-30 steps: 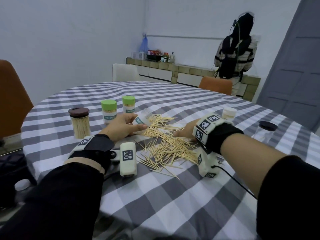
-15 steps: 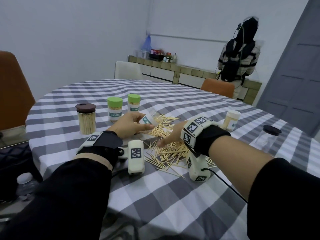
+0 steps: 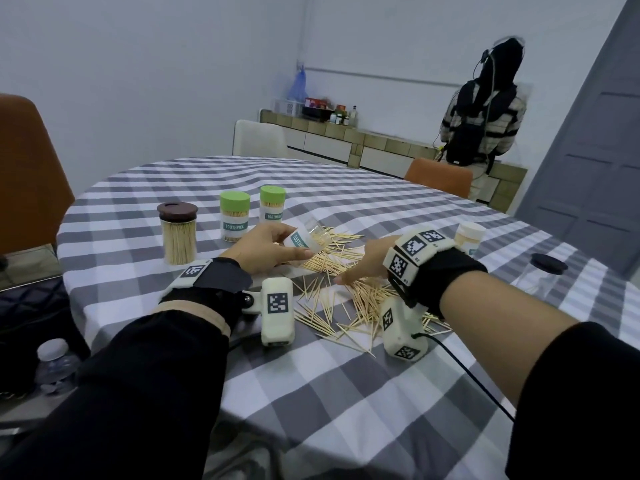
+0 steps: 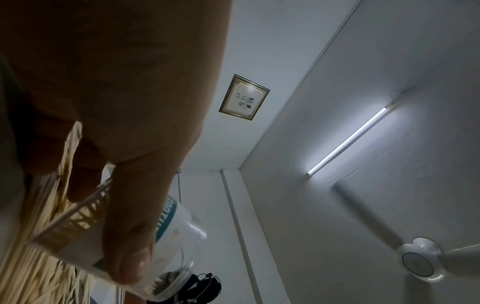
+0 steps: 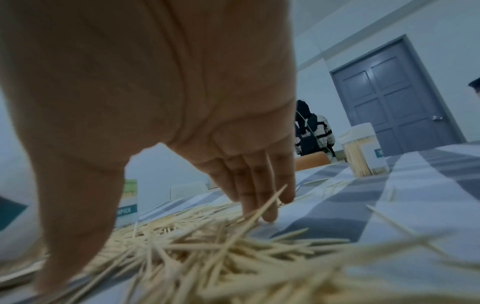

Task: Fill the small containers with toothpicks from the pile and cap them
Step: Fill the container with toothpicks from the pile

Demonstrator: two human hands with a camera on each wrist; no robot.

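A loose pile of toothpicks [image 3: 343,289] lies on the checked tablecloth in front of me. My left hand [image 3: 266,251] grips a small clear container [image 3: 304,239] with a teal label, uncapped and tilted on its side with its mouth toward the pile. In the left wrist view the container [image 4: 179,236] sits under my thumb. My right hand [image 3: 363,268] rests on the toothpicks [image 5: 207,246] with straight fingers [image 5: 259,191] and the thumb spread, touching the cloth.
Two green-capped containers [image 3: 235,216] [image 3: 272,208] and a brown-lidded jar [image 3: 178,237] of toothpicks stand at the left. A white-capped jar [image 3: 469,237] and a clear jar with a black lid [image 3: 549,268] stand at the right. A person [image 3: 483,112] stands at the far counter.
My right hand has drawn back toward me and leftward across the pile, dragging toothpicks. The left hand keeps hold of the tilted container in much the same place.
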